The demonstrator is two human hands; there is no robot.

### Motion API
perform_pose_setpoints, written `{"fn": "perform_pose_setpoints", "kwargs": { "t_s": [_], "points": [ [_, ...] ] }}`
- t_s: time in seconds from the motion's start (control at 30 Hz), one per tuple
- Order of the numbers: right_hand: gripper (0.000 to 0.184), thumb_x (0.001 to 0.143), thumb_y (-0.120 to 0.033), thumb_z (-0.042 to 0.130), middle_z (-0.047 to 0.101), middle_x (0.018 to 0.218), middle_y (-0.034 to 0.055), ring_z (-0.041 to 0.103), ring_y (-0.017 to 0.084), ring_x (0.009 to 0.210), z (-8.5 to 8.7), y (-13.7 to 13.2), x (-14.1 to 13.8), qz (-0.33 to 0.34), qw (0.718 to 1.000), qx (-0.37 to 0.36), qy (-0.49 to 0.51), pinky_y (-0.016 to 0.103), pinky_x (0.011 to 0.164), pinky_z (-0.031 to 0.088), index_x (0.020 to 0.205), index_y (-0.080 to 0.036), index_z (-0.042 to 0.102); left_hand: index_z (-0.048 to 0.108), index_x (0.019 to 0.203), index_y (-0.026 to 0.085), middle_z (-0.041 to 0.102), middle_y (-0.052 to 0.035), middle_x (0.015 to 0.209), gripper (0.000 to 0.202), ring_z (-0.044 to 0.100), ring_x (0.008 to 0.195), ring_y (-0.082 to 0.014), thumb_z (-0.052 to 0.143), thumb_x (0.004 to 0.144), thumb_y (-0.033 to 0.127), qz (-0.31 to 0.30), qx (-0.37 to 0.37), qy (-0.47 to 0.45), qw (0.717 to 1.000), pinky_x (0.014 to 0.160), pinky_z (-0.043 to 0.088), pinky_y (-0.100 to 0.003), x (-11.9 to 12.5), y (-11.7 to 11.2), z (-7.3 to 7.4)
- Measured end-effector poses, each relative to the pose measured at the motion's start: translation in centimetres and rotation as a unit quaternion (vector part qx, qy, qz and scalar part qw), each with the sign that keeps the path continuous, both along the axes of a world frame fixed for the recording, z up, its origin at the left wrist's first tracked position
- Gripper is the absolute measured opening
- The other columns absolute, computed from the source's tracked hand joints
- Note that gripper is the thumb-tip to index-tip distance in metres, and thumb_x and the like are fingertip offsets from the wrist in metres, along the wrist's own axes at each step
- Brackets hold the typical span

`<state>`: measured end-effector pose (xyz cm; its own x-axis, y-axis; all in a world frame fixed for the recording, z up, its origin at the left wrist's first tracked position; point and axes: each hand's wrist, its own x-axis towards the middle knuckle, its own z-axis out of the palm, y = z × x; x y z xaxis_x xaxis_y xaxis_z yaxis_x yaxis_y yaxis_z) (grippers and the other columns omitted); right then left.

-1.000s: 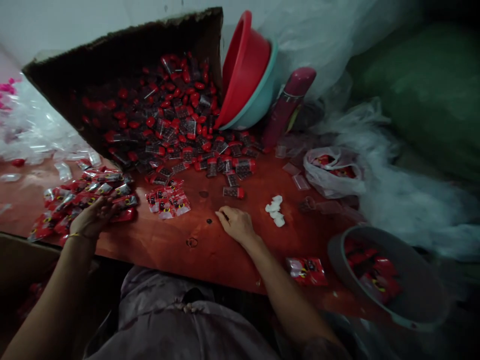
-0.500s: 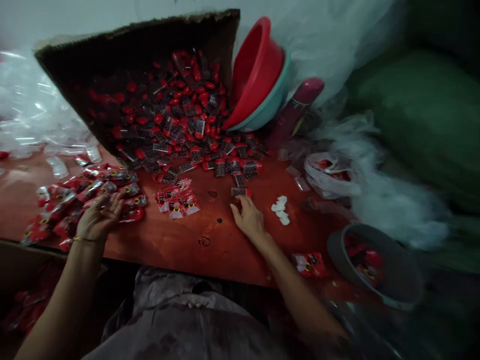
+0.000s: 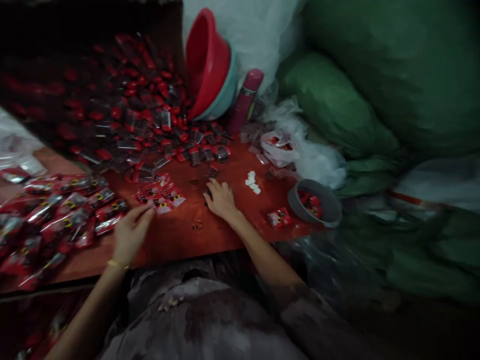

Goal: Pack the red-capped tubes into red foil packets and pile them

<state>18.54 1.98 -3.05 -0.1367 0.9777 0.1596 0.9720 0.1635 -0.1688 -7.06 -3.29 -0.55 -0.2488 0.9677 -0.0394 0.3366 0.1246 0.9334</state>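
My left hand [image 3: 132,232] reaches over the table, its thumb and fingers stretched out and apart, fingertips at the near left edge of some red printed cards [image 3: 173,196]. Nothing shows in it. My right hand [image 3: 222,201] is low over the table, fingers spread and slightly bent. Its fingertips are at the near end of a small clear container with a red cap [image 3: 212,171]; whether they touch it I cannot tell. A heap of similar red-capped containers [image 3: 165,120] spills from a dark carton behind. Shiny red packets [image 3: 71,205] are piled left of my left hand.
A red basin [image 3: 210,55] leans in a light blue one, beside a maroon flask [image 3: 245,97]. On the right are small white pieces [image 3: 253,182], a grey tub [image 3: 333,212] holding red items, a red packet [image 3: 279,218] and a plastic bag [image 3: 277,155]. Green sacks [image 3: 337,105] stand beyond.
The view has turned to the right. My left hand has moved from the packet pile to the printed cards, turning palm down. My right hand stays near the single container.
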Motion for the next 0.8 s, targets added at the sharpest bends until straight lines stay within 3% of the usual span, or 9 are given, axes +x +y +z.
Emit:
{"fn": "perform_pose_setpoints", "kwargs": {
  "t_s": [0.1, 0.17, 0.27, 0.43, 0.67, 0.8],
  "points": [
    [0.039, 0.085, -0.032, 0.049, 0.045, 0.139, 0.0079, 0.046, 0.028, 0.106, -0.7, -1.1, -0.3, 0.072, 0.997, 0.008, 0.021, 0.043, 0.090, 0.038, 0.122, -0.019, 0.054, 0.067, 0.099, 0.018, 0.063, -0.0129, 0.119, 0.028, 0.051, 0.118, -0.0296, 0.052, 0.080, 0.033, -0.101, 0.130, 0.236, 0.958, 0.102, 0.035, -0.048, 1.8, 1.9, -1.7],
    [0.043, 0.084, -0.035, 0.051, 0.043, 0.141, 0.0100, 0.044, 0.029, 0.114, -1.1, -1.4, -0.6, 0.099, 0.994, 0.021, 0.035, 0.044, 0.094, 0.035, 0.123, -0.018, 0.053, 0.066, 0.102, 0.019, 0.061, -0.0129, 0.122, 0.029, 0.047, 0.122, -0.0316, 0.049, 0.083, 0.031, -0.133, 0.133, 0.336, 0.923, 0.101, 0.035, -0.050, 2.4, 3.3, -2.4],
    [0.048, 0.084, -0.040, 0.050, 0.039, 0.141, 0.0158, 0.042, 0.031, 0.119, -1.8, -1.9, -1.4, 0.081, 0.994, 0.056, 0.056, 0.045, 0.095, 0.034, 0.124, -0.014, 0.052, 0.065, 0.107, 0.020, 0.058, -0.0135, 0.126, 0.031, 0.042, 0.126, -0.0335, 0.047, 0.085, 0.033, -0.153, 0.133, 0.411, 0.889, 0.101, 0.032, -0.054, 2.9, 4.4, -2.9],
    [0.040, 0.087, -0.039, 0.046, 0.044, 0.137, 0.0168, 0.044, 0.029, 0.118, -2.4, -1.9, -2.1, 0.041, 0.989, 0.105, 0.098, 0.043, 0.095, 0.036, 0.116, -0.013, 0.057, 0.068, 0.102, 0.023, 0.053, -0.0123, 0.132, 0.030, 0.033, 0.132, -0.0360, 0.050, 0.084, 0.038, -0.151, 0.154, 0.440, 0.872, 0.105, 0.018, -0.061, 3.7, 5.0, -3.1],
    [0.024, 0.087, -0.031, 0.048, 0.061, 0.121, 0.0116, 0.053, 0.024, 0.109, -1.3, -2.2, -2.1, 0.050, 0.978, 0.139, 0.145, 0.039, 0.093, 0.038, 0.099, -0.017, 0.065, 0.071, 0.097, 0.026, 0.065, -0.0078, 0.117, 0.024, 0.041, 0.127, -0.0338, 0.051, 0.084, 0.031, -0.146, 0.155, 0.427, 0.879, 0.105, 0.021, -0.060, 3.8, 5.2, -3.8],
    [0.025, 0.090, -0.031, 0.045, 0.070, 0.097, 0.0086, 0.061, 0.019, 0.087, -0.2, -2.1, -3.4, 0.052, 0.969, 0.106, 0.219, 0.032, 0.083, 0.044, 0.099, -0.019, 0.065, 0.072, 0.092, 0.026, 0.066, -0.0078, 0.115, 0.023, 0.046, 0.123, -0.0331, 0.051, 0.084, 0.031, -0.143, 0.175, 0.418, 0.880, 0.104, 0.023, -0.059, 3.6, 5.0, -3.8]
  ]
}}
